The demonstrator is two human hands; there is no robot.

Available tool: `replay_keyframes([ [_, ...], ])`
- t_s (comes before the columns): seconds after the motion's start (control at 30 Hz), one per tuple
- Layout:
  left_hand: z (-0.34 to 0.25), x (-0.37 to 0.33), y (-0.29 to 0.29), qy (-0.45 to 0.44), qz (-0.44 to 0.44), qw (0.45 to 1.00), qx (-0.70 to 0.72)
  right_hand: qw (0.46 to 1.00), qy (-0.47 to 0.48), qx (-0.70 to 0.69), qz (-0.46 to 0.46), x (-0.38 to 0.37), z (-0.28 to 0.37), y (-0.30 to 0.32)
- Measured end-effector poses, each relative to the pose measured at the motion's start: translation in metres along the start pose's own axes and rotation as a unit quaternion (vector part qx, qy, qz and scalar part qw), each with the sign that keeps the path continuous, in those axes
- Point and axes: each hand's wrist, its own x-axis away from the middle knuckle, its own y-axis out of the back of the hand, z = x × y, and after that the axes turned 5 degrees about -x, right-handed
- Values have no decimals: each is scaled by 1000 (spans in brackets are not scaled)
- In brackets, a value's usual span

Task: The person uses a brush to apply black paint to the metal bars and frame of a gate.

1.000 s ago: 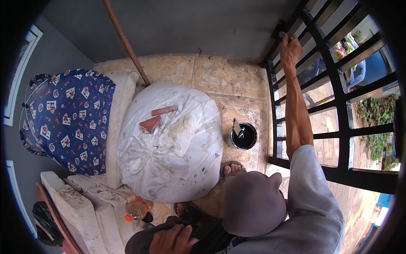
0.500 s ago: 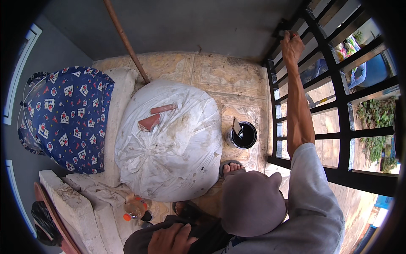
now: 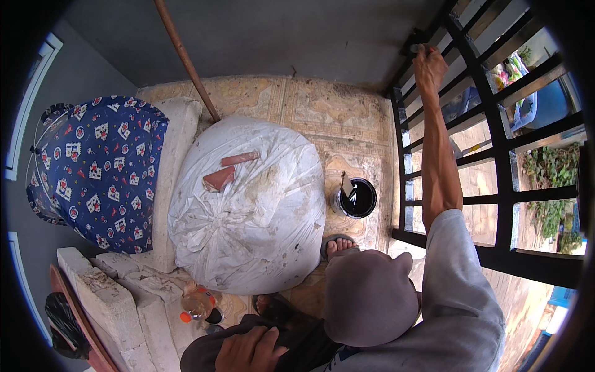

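The right hand (image 3: 430, 69) is at the far end of a long, nearly straight reach, up at the corner where the black grille (image 3: 505, 204) meets the dark grey wall (image 3: 248, 43). Its fingers are bunched beside a small pale-grey piece (image 3: 415, 48) against the dark metal; at this size I can't honestly tell whether they grip it or only press near it, nor what it is. The left hand (image 3: 246, 350) lies loosely on the dark trousers (image 3: 204, 348), fingers a little curled, with nothing visible in it. The step in hand, as I judge it, is close work with the right hand alone on the upper end of the grille. From this stretched posture, the next move calls for a steady wrist and, for anything nearer the floor, a bent elbow, with the forearm kept off the glossy bars in case their coat is wet. An open can (image 3: 340, 208) of black liquid stands upright on the patterned tiles (image 3: 310, 102), between the grille and a big white sack (image 3: 266, 204), a thin stick-like piece (image 3: 346, 183) at its left rim. A sandalled foot (image 3: 339, 245) is just below the can, so a shifted step there deserves care.
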Motion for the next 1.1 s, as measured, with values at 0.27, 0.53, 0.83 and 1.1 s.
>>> replay_keyframes([
  [0.27,0,-2,0,-5,-3,1000,-4,1000,4,-17,10,7,1,6],
  [0.53,1,-4,0,-3,-3,1000,-6,956,-126,-265,23,69,20,24],
  [0.83,-1,-8,2,39,51,998,-9,809,-220,-536,-95,102,-11,-16],
  [1.1,-10,-16,5,48,50,998,-10,570,-395,-704,-155,108,-1,-38],
])
